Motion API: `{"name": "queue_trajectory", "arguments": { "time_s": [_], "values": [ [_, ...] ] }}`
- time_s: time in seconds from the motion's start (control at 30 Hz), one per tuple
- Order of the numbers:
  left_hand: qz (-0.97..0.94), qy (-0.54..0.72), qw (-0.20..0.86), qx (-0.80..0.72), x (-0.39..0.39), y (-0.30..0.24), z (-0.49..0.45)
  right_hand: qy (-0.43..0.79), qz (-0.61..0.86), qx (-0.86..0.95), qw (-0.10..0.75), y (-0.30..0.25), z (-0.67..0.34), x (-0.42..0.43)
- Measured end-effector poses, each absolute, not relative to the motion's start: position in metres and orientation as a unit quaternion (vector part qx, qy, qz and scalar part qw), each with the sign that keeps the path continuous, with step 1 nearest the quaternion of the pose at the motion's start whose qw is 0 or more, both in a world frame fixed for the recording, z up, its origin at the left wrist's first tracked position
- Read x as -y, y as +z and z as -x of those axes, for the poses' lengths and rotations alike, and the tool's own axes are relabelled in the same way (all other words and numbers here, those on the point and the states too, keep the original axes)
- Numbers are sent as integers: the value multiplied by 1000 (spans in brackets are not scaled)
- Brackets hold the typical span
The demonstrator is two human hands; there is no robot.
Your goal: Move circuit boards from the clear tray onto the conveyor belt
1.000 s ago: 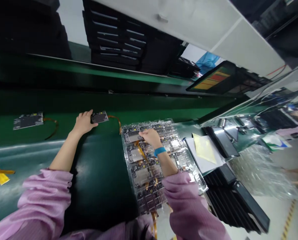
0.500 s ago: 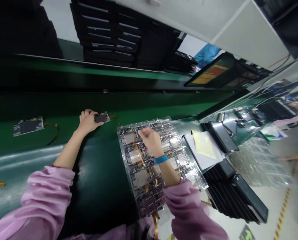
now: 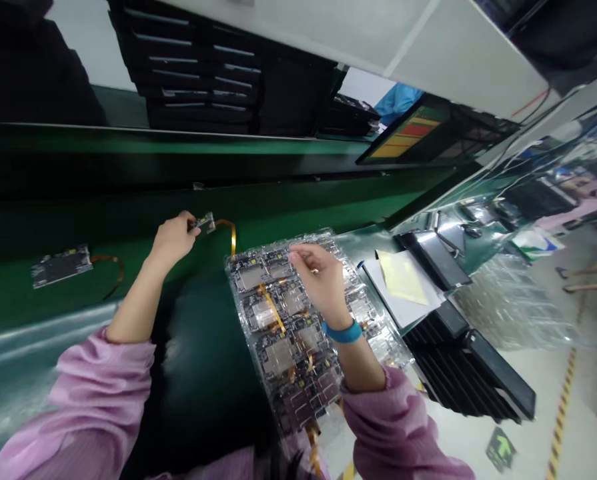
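Observation:
My left hand (image 3: 172, 241) is closed on the edge of a small circuit board (image 3: 206, 223), which is tilted up off the green mat. An orange ribbon cable (image 3: 232, 233) runs from that board towards the tray. Over the clear plastic tray (image 3: 255, 350), filled with rows of circuit boards, my right hand (image 3: 322, 277) has thumb and forefinger pinched together; what they hold, if anything, is too small to make out. A blue band circles my right wrist. Another circuit board (image 3: 62, 265) with its own ribbon cable lies flat at the left.
Right of the tray lie white sheets with a yellow paper (image 3: 402, 277) on top, beside a stack of black flat devices (image 3: 471, 367). A tilted screen (image 3: 403, 137) stands at the back. Clear plastic trays (image 3: 523, 310) sit further right. Another person's pink sleeve (image 3: 585, 203) shows there.
My left hand has tilted the circuit board up from lying flatter, and its ribbon cable has lifted. My right hand has shifted slightly right over the tray. The view has moved a little.

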State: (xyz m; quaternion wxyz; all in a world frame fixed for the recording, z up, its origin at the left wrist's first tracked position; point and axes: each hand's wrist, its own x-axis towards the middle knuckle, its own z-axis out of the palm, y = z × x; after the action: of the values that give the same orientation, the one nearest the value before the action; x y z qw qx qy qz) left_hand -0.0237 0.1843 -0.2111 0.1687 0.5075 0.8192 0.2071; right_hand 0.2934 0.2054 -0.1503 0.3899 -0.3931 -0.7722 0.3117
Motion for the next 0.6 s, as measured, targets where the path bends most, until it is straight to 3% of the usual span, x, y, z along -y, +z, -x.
{"name": "queue_trajectory", "arguments": {
  "time_s": [0.1, 0.23, 0.43, 0.6],
  "values": [
    [-527, 328, 165, -766, -157, -179, -5, 318, 350, 780, 410, -147, -279, -200],
    [-572, 421, 264, -653, -129, -155, -46, 334, 323, 772, 434, -145, -265, -194],
    [-587, 425, 273, -632, -120, -154, -63, 372, 384, 709, 460, -151, -264, -187],
    [-595, 405, 273, -639, -121, -157, -71, 344, 379, 755, 410, -153, -269, -190]
  ]
}}
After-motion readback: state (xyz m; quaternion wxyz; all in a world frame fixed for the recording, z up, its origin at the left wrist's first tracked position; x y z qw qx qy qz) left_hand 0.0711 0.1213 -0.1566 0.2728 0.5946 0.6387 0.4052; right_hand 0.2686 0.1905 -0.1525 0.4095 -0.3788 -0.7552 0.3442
